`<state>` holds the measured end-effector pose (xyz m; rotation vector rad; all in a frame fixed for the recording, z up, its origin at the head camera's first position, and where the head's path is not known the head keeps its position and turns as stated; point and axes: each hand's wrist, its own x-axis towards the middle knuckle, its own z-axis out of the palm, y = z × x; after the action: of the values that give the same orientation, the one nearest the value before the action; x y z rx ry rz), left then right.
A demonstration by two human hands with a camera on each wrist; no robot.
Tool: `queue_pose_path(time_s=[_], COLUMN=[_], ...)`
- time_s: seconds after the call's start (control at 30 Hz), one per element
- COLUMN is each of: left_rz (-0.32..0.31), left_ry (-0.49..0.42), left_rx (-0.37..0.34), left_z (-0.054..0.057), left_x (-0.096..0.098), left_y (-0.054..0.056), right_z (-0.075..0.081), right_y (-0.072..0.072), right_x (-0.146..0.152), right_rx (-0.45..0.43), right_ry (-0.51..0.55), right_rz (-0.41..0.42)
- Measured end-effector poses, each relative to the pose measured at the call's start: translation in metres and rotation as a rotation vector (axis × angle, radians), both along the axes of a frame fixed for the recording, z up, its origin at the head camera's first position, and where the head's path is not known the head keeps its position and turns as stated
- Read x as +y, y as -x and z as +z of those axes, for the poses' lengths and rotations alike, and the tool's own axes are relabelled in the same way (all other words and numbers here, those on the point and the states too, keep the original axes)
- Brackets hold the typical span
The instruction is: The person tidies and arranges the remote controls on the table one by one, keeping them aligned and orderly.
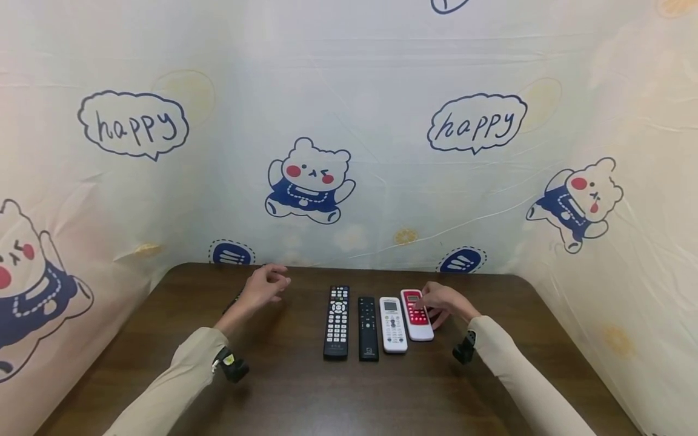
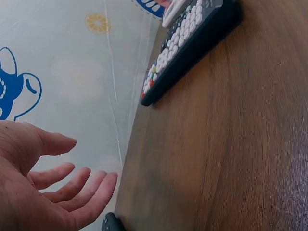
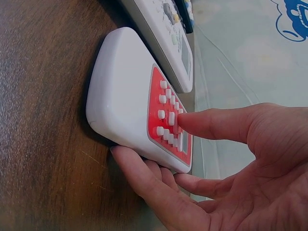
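My right hand [image 1: 444, 300] is at the red-and-white remote control [image 1: 417, 324], rightmost in a row. In the right wrist view, the thumb lies on its button face and the other fingers hold its side and underside edge. To its left lie a white remote [image 1: 393, 330], a slim black remote [image 1: 368, 333] and a wider black remote with white buttons [image 1: 336, 327]. My left hand [image 1: 262, 289] is apart from the row, fingers loosely bent, holding nothing. Beside it, the end of a dark object with small buttons [image 2: 111, 223] shows; the rest is hidden.
Everything lies on a brown wooden table [image 1: 305, 399]. A pale curtain [image 1: 382, 72] printed with bears and "happy" bubbles hangs behind it and along both sides. Each wrist carries a small black camera, such as the left camera [image 1: 234, 368].
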<state>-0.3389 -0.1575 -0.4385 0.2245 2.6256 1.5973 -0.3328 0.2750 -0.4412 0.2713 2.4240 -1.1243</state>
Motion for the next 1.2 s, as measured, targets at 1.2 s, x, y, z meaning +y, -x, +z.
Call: queue_pose_path(time_s=[1.2], left_rz=[-0.003], left_ry=[0.551], left_rx=[0.115], left_z=[-0.018], left_x=[-0.063], left_y=[0.02], right_z=[0.001], right_y=[0.002], right_x=[0.001], right_rx=[-0.012], right_ry=[0.014], right_rz=[0.003])
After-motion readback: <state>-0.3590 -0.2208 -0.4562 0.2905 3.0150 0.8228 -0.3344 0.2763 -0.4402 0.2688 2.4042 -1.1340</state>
